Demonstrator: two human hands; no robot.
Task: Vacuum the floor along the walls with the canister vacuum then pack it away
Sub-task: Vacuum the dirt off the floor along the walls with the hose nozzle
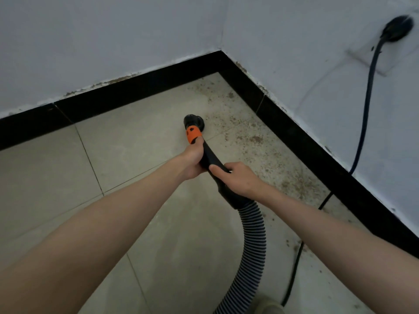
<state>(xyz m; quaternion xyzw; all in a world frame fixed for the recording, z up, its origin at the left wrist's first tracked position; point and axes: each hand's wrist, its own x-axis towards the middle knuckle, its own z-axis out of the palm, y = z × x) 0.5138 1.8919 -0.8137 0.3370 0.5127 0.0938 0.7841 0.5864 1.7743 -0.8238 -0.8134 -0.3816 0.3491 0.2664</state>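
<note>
A black vacuum handle tube [209, 156] with an orange collar [192, 133] ends in a round black brush nozzle [193, 120] that touches the tiled floor near the room corner. My left hand [191, 160] grips the tube just behind the orange collar. My right hand [235, 177] grips the tube lower down, close to where the ribbed grey-black hose [251, 243] begins. The hose curves down toward the bottom edge of the view. The canister itself is out of sight.
Brown dirt specks [256, 139] cover the tiles beside the right wall and in the corner. A black skirting board [140, 91] runs along both white walls. A black power cord [362, 123] hangs from a wall plug [398, 28] and trails along the floor.
</note>
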